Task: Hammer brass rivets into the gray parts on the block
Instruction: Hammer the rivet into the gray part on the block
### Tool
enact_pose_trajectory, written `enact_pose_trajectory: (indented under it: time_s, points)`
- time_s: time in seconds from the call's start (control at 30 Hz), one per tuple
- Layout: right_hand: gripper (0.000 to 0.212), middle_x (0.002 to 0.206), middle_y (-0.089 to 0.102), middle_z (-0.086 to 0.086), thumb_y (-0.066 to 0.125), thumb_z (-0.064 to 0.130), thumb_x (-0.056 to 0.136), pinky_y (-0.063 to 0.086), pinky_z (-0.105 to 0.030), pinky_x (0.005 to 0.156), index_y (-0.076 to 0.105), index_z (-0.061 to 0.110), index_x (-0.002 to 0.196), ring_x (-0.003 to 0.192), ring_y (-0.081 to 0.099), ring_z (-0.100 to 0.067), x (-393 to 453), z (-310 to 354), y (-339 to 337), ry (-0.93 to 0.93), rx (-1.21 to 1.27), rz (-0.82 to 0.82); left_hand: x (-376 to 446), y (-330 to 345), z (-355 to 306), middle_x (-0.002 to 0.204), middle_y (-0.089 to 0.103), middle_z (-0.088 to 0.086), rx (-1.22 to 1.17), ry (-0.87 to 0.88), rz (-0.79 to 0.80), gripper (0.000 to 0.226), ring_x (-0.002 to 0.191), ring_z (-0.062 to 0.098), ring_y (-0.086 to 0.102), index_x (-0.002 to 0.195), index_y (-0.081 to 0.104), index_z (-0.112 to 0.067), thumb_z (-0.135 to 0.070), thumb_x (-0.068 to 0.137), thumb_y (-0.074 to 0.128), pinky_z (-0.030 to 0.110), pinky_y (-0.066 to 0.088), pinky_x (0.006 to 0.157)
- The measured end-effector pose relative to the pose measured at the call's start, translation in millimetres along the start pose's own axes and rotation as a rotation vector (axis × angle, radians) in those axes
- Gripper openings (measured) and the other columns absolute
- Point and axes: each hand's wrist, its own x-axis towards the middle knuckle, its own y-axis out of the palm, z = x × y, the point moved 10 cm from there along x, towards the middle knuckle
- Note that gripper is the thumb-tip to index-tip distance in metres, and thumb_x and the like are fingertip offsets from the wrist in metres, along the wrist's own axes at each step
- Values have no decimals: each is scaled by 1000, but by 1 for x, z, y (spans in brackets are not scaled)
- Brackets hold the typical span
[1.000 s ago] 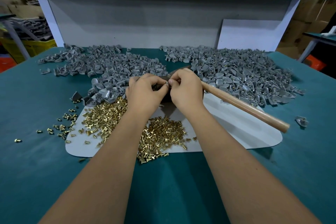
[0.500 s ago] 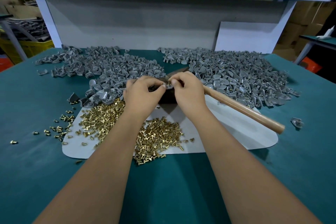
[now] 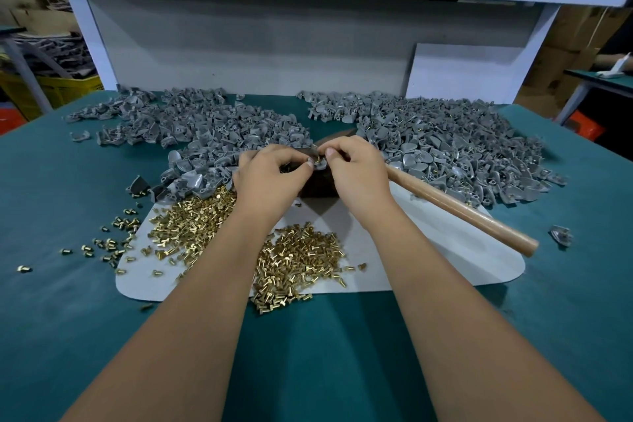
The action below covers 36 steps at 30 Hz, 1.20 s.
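Over the dark block (image 3: 319,188) my two hands meet fingertip to fingertip. My left hand (image 3: 270,178) pinches a small gray part (image 3: 321,165) on top of the block. My right hand (image 3: 356,175) pinches a brass rivet (image 3: 318,158) at that part. The hammer's wooden handle (image 3: 462,212) runs out from under my right hand toward the right; how the palm holds it is hidden. Loose brass rivets lie in two heaps (image 3: 191,226) (image 3: 298,260) on a white mat (image 3: 428,250).
Large piles of gray parts lie behind the hands, one on the left (image 3: 205,134) and one on the right (image 3: 445,147). Stray rivets (image 3: 113,243) and a single gray part (image 3: 560,236) sit on the teal table (image 3: 342,353). A white shelf frame stands at the back.
Both hands stay pinched together over the block, shifting only slightly. The hammer handle keeps its angle. The view has tilted a little.
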Motion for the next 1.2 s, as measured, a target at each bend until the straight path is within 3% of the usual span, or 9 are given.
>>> enact_pose_trajectory:
  time_s: [0.3, 0.5, 0.57, 0.63, 0.73, 0.83, 0.97, 1.07, 1.2]
  points:
    - [20, 103, 57, 3, 52, 5, 92, 39, -18, 84, 70, 11, 100, 96, 54, -10, -5, 12, 3, -108, -139, 20, 4, 0, 1, 99, 56, -21, -22, 39, -12, 18, 112, 14, 30, 78, 62, -47, -32, 86, 69, 40, 29, 100]
    - [22, 104, 60, 0, 49, 20, 92, 36, -30, 83, 65, 18, 106, 92, 39, -14, -18, 29, -54, -90, -603, -334, 3, -2, 2, 89, 51, -32, -23, 19, -43, 20, 109, 11, 30, 71, 61, -45, -34, 83, 72, 40, 30, 100]
    - [27, 109, 57, -8, 47, 28, 92, 39, -37, 85, 60, 15, 113, 97, 45, -23, -19, 21, -62, -2, -824, -255, 3, -3, 3, 88, 51, -31, -25, 14, -53, 21, 107, 11, 29, 70, 60, -45, -33, 83, 72, 43, 30, 105]
    - [26, 99, 56, -10, 44, 33, 95, 43, -40, 76, 54, 12, 105, 90, 51, -29, -23, 10, -66, 89, -964, -121, 3, -3, 3, 87, 50, -31, -31, 5, -53, 20, 107, 11, 28, 71, 61, -43, -33, 84, 72, 45, 30, 106]
    - [21, 71, 46, -2, 45, 26, 97, 36, -33, 62, 45, 14, 81, 72, 47, -28, -26, -9, -68, 181, -944, 52, 1, -3, 2, 85, 46, -31, -21, 1, -64, 10, 114, 15, 33, 79, 66, -39, -32, 85, 71, 47, 31, 107]
    - [27, 67, 47, -2, 50, 28, 95, 34, -30, 58, 42, 17, 72, 67, 48, -28, -24, -13, -67, 247, -831, 135, 0, -7, 5, 82, 42, -29, 27, -31, -101, 5, 122, 19, 35, 83, 67, -37, -34, 85, 70, 36, 27, 101]
    - [19, 69, 50, -2, 51, 29, 94, 35, -29, 57, 48, 15, 81, 67, 50, -27, -27, -14, -61, 293, -745, 151, 2, -9, 8, 85, 48, -25, 114, -54, -113, 5, 126, 20, 33, 81, 65, -40, -41, 85, 68, 36, 18, 95]
    - [10, 77, 54, 1, 52, 31, 93, 34, -30, 61, 55, 22, 98, 70, 48, -26, -28, 3, -79, 240, -794, -21, 1, -9, 8, 90, 50, -25, 140, -55, -134, 6, 126, 18, 32, 79, 64, -41, -42, 84, 68, 34, 13, 90]
    - [29, 85, 57, 2, 54, 28, 93, 30, -29, 60, 56, 39, 120, 72, 49, -26, -35, 38, -91, 37, -873, -152, 1, -9, 8, 92, 50, -26, 175, -60, -152, 3, 125, 16, 32, 82, 66, -41, -43, 83, 67, 36, 13, 91]
